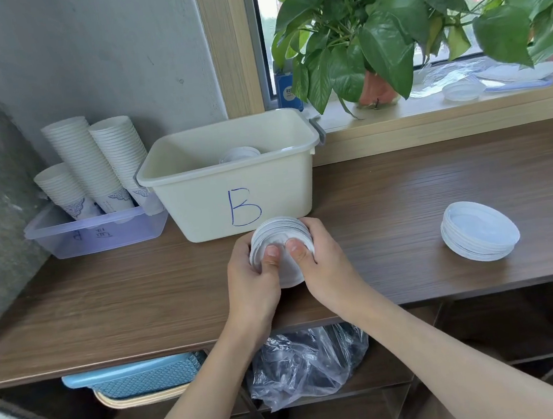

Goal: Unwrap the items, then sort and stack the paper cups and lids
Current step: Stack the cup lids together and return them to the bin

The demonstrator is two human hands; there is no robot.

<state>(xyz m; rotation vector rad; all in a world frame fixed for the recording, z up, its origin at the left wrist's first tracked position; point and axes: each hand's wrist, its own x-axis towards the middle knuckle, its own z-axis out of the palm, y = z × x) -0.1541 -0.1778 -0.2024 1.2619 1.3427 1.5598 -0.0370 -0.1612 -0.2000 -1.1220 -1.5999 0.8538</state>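
Note:
A stack of white lids (pixel 279 234) is held on edge above the wooden counter, just in front of the cream bin marked B (pixel 198 197). My left hand (pixel 254 280) grips its left side and my right hand (pixel 324 266) its right side, both thumbs pressed on the nearest lid. More lids (pixel 239 153) lie inside the bin. Another stack of lids (pixel 479 231) rests flat on the counter to the right. Three tall stacks of white paper cups (pixel 91 165) stand in a clear purple-tinted tray (pixel 98 234) at the back left.
A potted green plant (pixel 378 87) and loose clear wrapping with a lid (pixel 463 90) sit on the window sill behind. Under the counter hang a crumpled plastic bag (pixel 306 364) and a blue basket (pixel 142 376). A grey wall closes the left side.

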